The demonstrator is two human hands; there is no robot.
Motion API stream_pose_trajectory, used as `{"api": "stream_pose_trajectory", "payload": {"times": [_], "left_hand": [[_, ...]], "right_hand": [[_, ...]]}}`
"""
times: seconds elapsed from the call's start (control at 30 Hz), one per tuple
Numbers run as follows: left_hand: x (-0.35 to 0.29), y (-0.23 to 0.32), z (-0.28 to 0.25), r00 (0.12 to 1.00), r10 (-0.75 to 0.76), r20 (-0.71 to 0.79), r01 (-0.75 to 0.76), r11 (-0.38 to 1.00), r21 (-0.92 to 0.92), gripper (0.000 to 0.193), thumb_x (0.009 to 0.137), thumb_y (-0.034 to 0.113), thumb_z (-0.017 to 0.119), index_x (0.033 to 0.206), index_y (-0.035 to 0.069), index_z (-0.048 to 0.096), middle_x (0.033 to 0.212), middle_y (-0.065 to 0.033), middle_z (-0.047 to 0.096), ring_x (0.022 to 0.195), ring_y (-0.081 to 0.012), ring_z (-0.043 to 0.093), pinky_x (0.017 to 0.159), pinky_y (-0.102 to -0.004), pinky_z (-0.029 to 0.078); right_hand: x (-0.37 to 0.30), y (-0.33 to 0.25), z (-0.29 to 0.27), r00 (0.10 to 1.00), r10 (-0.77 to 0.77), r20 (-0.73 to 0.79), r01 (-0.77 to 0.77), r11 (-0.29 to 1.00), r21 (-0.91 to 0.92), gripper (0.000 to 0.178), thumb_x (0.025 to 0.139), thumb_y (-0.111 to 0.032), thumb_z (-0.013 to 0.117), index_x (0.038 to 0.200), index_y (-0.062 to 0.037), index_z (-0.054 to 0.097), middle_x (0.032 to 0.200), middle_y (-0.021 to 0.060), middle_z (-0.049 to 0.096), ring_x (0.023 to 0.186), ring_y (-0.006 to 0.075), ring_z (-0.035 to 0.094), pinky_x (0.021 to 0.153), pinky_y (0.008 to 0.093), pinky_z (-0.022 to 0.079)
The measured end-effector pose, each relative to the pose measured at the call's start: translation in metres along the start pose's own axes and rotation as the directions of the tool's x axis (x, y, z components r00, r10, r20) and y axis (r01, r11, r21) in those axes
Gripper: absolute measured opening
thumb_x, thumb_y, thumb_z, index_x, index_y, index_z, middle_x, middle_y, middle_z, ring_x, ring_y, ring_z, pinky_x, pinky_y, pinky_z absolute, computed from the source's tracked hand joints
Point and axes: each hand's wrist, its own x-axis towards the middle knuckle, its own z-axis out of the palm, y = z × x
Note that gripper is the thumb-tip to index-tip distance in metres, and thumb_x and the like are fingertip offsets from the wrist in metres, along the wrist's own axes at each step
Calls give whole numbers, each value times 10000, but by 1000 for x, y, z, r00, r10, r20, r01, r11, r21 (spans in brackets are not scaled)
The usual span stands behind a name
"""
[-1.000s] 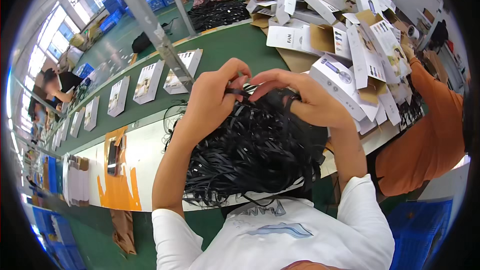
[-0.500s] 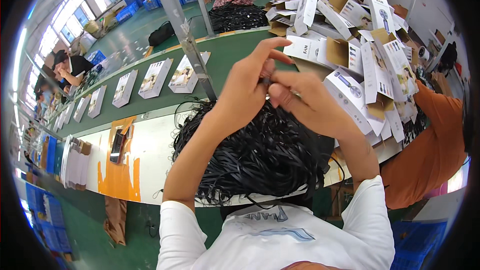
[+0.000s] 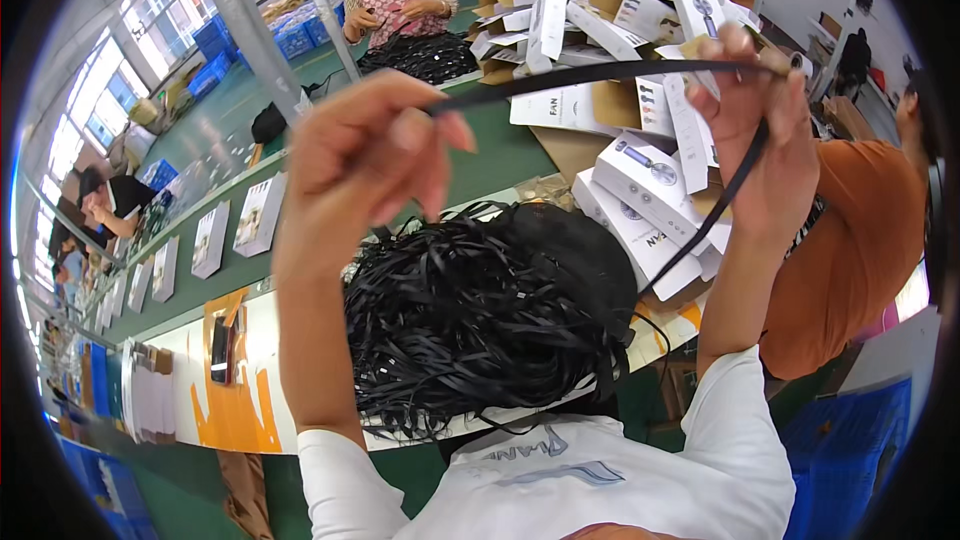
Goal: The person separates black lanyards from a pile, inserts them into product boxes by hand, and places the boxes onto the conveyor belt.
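A flat black strap (image 3: 600, 73) is stretched between my raised hands, above a big heap of black straps (image 3: 470, 320) on the white bench. My left hand (image 3: 365, 155) pinches one end between thumb and fingers. At the right, my right hand (image 3: 760, 130) has its fingers curled around the strap, and the loose length drops past the palm toward the heap's right side. Motion blurs both hands a little. A dark rounded piece (image 3: 585, 250) shows at the heap's right edge; its kind is unclear.
White fan boxes (image 3: 650, 165) are piled at the right, several with open flaps. Upright boxes (image 3: 210, 240) line a green conveyor (image 3: 500, 145). A phone (image 3: 221, 350) lies on the bench's left. A co-worker (image 3: 400, 0) stands opposite; an orange-clad person (image 3: 840, 250) is close at right.
My hands, close together before, have moved wide apart, left hand leftward and right hand rightward, drawing the strap out between them. The view has shifted slightly.
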Motion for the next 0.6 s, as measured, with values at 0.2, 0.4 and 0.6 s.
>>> {"api": "stream_pose_trajectory", "payload": {"times": [0.2,0.4,0.6], "left_hand": [[-23,-39,42,975,-180,-129,155,972,-178,151,903,92,484,970,-27,547,766,-78,603,565,-116,549,486,-184,407],[-69,-108,58,841,-542,15,538,831,-140,124,900,100,502,943,0,563,746,-42,600,576,-56,478,530,-170,383],[-53,-110,93,848,-529,-35,528,849,-39,60,859,43,537,894,-6,541,768,-41,590,556,-60,496,489,-178,405]], "right_hand": [[-40,19,-8,984,163,76,-99,843,-529,381,922,-269,456,673,4,551,931,121,565,921,197,522,833,307,397],[-103,32,-50,911,370,-181,-387,616,-686,339,883,-293,518,690,-19,568,965,116,563,900,199,531,839,318,399],[-116,71,0,921,381,-83,-197,272,-942,433,803,-275,620,1157,-55,503,1109,152,557,939,278,567,821,360,440]]}}
